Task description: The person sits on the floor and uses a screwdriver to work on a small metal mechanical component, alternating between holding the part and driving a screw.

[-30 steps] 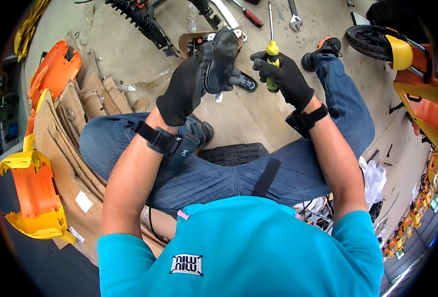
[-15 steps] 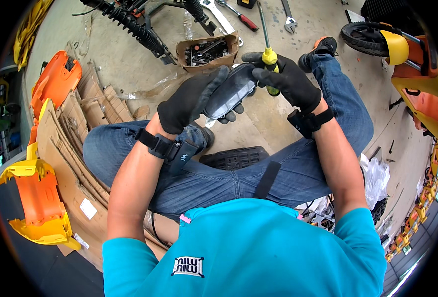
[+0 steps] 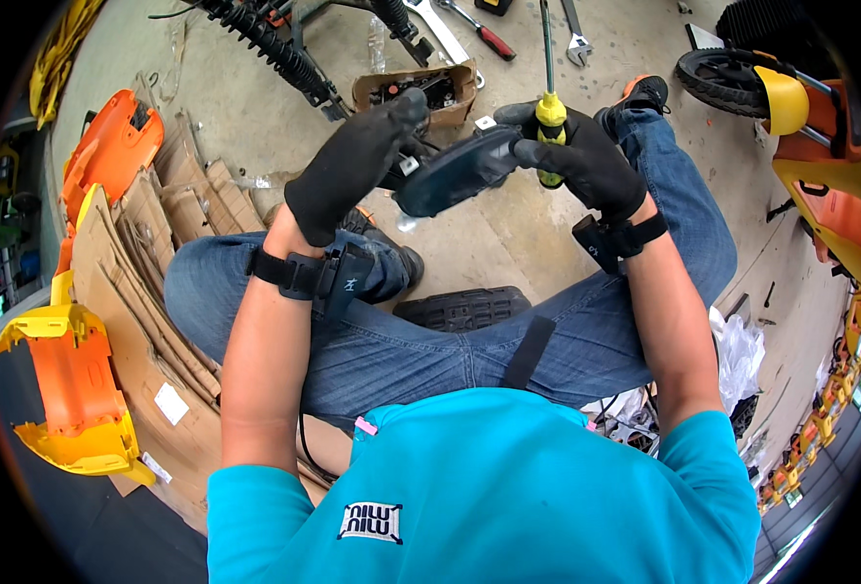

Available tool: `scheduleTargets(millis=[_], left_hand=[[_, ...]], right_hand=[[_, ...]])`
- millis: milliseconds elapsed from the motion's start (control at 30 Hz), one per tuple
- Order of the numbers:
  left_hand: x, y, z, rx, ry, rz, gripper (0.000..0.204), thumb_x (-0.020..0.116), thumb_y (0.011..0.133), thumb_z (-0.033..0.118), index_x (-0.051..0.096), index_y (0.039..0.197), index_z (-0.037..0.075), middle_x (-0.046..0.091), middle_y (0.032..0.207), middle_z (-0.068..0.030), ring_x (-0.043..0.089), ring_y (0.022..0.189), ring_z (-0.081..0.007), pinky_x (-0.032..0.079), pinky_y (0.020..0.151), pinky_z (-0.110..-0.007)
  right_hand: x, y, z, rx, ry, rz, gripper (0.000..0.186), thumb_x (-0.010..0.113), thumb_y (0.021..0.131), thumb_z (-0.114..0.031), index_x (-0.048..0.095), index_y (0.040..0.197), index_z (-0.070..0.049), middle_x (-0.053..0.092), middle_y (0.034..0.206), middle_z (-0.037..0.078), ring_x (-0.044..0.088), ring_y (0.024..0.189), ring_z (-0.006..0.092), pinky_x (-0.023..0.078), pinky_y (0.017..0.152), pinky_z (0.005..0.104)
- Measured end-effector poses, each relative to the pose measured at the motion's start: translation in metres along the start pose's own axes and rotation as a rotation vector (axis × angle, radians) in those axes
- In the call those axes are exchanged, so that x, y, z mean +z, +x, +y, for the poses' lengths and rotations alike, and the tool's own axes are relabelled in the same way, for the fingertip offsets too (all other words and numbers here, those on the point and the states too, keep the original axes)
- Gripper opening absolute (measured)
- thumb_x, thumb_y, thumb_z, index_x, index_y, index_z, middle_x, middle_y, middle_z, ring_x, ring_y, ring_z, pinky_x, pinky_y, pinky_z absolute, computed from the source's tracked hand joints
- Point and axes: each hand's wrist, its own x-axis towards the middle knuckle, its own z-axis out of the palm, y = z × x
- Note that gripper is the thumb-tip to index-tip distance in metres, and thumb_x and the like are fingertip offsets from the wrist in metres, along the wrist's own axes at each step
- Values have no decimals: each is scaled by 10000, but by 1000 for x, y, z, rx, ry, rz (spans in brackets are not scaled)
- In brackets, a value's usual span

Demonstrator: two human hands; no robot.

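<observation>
My right hand (image 3: 586, 161), in a black glove, is closed round the yellow handle of a screwdriver (image 3: 552, 119), its shaft pointing away from me. The same hand's thumb and fingers hold the right end of a glossy dark oval unit (image 3: 457, 177). Small metal tabs and what looks like a cable show along the unit's far edge. My left hand (image 3: 352, 161), also gloved in black, is by the unit's left end with its fingers stretched out and pointing away. Whether it still touches the unit is hard to tell.
Beyond my hands stand a cardboard box of small parts (image 3: 464, 92) and a black shock absorber (image 3: 265, 49). Wrenches (image 3: 578, 47) and a red-handled ratchet (image 3: 496, 43) lie on the floor. Cardboard sheets (image 3: 148, 292) and orange-yellow shells (image 3: 65, 389) are left; an orange-yellow vehicle (image 3: 810, 127) stands right.
My left hand has come off the unit's face and underside, its fingers now stretched upward. The unit has tilted, showing metal tabs at its far edge. The right hand has shifted slightly right.
</observation>
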Motion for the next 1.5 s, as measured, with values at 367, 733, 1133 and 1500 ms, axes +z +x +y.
scheduleTargets(millis=[367,733,1133,1500], left_hand=[[-2,0,15,-462,-558,56,478,536,958,196,442,1363,-41,671,1059,-153,683,925,-241,566,840,-369],[27,9,26,46,-554,135,545,577,998,369,419,1394,29,575,1258,-105,580,1162,-174,464,991,-311],[40,7,11,167,-697,143,552,467,1053,256,241,1523,76,495,1383,-131,501,1277,-182,451,1028,-336],[28,4,19,-32,-871,63,471,314,1082,330,406,1422,17,615,1215,-154,596,1163,-244,417,1088,-406]], right_hand=[[-28,0,32,-14,515,207,469,621,886,-75,495,1334,-15,620,1136,44,622,973,147,539,864,308],[26,-2,32,61,838,54,351,651,891,-68,503,1208,-48,606,1070,90,643,971,218,557,826,364],[45,-2,34,136,731,-115,422,702,909,-270,519,1216,-47,599,1055,67,602,916,160,516,782,314],[56,-4,14,249,356,-65,400,664,927,-206,483,1237,-28,595,852,39,617,705,137,560,725,295]])
